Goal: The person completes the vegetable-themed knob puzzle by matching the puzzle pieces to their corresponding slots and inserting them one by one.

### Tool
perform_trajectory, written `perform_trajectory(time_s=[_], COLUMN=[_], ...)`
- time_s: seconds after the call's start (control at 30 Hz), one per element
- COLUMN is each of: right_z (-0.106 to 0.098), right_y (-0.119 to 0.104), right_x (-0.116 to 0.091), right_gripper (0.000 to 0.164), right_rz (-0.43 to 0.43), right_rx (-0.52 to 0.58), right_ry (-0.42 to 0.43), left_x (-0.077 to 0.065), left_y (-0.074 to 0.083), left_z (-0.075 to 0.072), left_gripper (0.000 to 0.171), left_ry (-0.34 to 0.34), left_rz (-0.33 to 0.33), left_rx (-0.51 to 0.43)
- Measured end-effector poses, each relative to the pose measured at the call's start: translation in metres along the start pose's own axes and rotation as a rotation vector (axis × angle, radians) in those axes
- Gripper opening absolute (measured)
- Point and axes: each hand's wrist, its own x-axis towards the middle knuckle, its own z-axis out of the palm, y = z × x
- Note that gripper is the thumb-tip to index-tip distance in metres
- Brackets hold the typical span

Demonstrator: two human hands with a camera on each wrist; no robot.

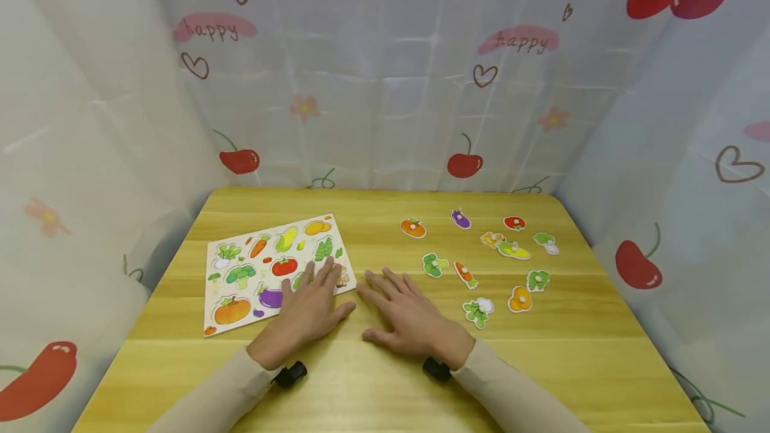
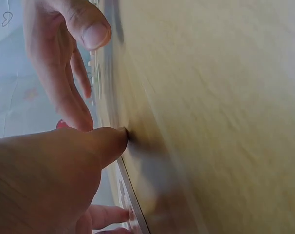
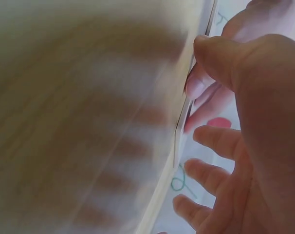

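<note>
Both hands out front, nothing picked up! The left hand (image 1: pixel 313 306) lies back-up, fingers spread over the four o'clock part of the board (image 1: pixel 216 299); the right hand (image 1: pixel 412 313) spreads over the table (image 1: pixel 361 386), just beside the board's near-right corner. No grip on either side: fingers loose, nothing pinched. Whether the right fingertips bear on the wood, I can't tell.

Board at ten o'clock from the hands, set askew, and what's in it? Pictures: printed pumpkin (image 1: pixel 232 311) at eight, printed tomato (image 1: pixel 284 266) near the middle, printed corn (image 1: pixel 285 239) at twelve. No knob shows on it, though the left hand hides some.

Over past two o'clock, the loose spread: pumpkin piece (image 1: pixel 413 228) at its ten, eggplant piece (image 1: pixel 461 218) at eleven, tomato piece (image 1: pixel 514 223) at one, radish piece (image 1: pixel 479 313) at six, carrot piece (image 1: pixel 466 274) at eight, broccoli piece (image 1: pixel 434 264) at nine. Corn piece (image 1: pixel 514 250) touches a yellow piece (image 1: pixel 492 239).

I'd call this a ready pose. A next move would call for a thumb-and-finger pinch on a knob, handiest for the right.
</note>
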Motion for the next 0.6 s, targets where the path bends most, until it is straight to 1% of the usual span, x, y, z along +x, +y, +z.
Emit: perform_trajectory(time_s=[0.27, 0.4, 0.6], right_z=[0.002, 0.003, 0.003], right_y=[0.0, 0.003, 0.007], right_x=[0.004, 0.003, 0.0], right_gripper=[0.078, 0.073, 0.07], right_rz=[-0.028, -0.025, -0.003], right_rx=[-0.022, -0.035, -0.045], right_ry=[-0.013, -0.008, 0.008], left_x=[0.0, -0.002, -0.002], left_y=[0.009, 0.013, 0.016], left_z=[0.004, 0.003, 0.004], left_gripper=[0.084, 0.082, 0.076], left_ry=[-0.021, -0.027, -0.025], left_rz=[0.076, 0.116, 0.17], left_rx=[-0.016, -0.036, -0.045])
